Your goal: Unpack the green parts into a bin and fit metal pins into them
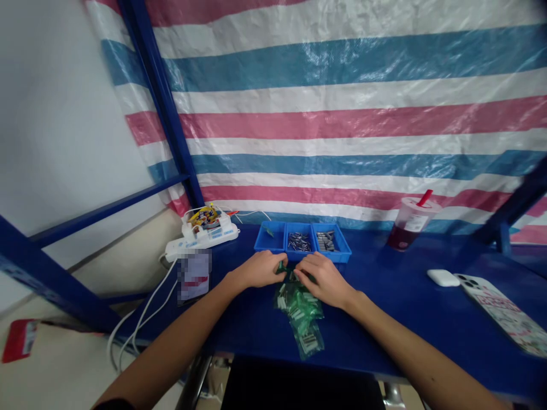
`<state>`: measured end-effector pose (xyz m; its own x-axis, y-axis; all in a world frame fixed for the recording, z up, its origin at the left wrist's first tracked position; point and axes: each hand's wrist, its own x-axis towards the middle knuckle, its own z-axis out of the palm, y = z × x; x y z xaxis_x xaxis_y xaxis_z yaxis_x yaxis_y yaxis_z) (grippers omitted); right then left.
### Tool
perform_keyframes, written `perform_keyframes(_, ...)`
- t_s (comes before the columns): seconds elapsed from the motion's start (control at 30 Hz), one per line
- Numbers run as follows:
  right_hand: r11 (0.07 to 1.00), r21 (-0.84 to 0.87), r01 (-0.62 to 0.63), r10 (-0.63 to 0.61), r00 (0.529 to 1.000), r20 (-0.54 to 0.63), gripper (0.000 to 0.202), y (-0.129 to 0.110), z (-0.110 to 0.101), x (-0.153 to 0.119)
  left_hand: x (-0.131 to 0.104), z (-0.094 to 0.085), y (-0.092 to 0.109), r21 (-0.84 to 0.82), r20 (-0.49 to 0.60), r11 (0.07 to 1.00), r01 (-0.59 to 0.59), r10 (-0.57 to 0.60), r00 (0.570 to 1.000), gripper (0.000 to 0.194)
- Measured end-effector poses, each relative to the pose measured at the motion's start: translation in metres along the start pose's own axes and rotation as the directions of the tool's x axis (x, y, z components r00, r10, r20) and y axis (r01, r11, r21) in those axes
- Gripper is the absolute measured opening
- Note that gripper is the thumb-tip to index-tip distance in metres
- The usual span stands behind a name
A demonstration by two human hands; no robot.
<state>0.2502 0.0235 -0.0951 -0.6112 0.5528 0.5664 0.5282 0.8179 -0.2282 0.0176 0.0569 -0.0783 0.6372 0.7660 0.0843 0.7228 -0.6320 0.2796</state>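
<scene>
The screen of the tablet point(194, 276) is pixelated. Fingers cover parts of the green plastic packets point(301, 310), and the fingertips' hold is too small to tell. The right frame edge cuts off the patterned phone case point(506, 313); the lower edge crops both forearms.

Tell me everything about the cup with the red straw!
The cup is see-through and looks like plastic, wider at the top than the bottom. A red straw pokes up from the top, and a pale label with tiny, unreadable print is on its side. Dark red drink fills the lower part. It stands on the blue table, near the striped sheet, looking a bit slanted here. Only the table seems to touch it.
</scene>
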Motion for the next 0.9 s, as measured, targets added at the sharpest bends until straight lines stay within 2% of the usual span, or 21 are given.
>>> perform_keyframes(0.2, 1.000, 0.025, -0.013, 0.013, 1.000, 0.002, 0.016, -0.001, -0.002, 0.002, -0.001, -0.002, 0.007, -0.013, -0.128, 0.993, -0.116, 0.113, 0.985, 0.013)
perform_keyframes(0.33, 0.998, 0.029, -0.054, 0.054, 0.998, -0.017, 0.011, 0.000, -0.001, 0.002, -0.002, -0.003, 0.012, -0.068, -0.156, 0.985, -0.157, 0.145, 0.977, 0.013)
perform_keyframes(0.57, 0.999, 0.030, -0.027, 0.029, 0.998, -0.062, 0.014, 0.002, -0.001, 0.002, -0.001, 0.000, 0.009, -0.158, -0.192, 0.978, -0.137, 0.106, 0.976, 0.021)
perform_keyframes(0.77, 1.000, 0.029, -0.005, 0.010, 0.984, -0.176, 0.019, 0.001, -0.004, 0.000, 0.001, 0.002, 0.008, -0.249, -0.324, 0.964, -0.096, 0.011, 0.946, 0.049)
perform_keyframes(0.83, 0.999, 0.037, -0.013, 0.021, 0.974, -0.225, 0.019, 0.002, -0.006, -0.001, 0.001, 0.001, 0.006, -0.244, -0.357, 0.967, -0.074, -0.019, 0.934, 0.047)
perform_keyframes(0.9, 0.998, 0.050, -0.026, 0.038, 0.964, -0.264, 0.018, 0.002, -0.008, -0.001, 0.001, 0.000, 0.005, -0.222, -0.360, 0.973, -0.066, -0.020, 0.933, 0.035)
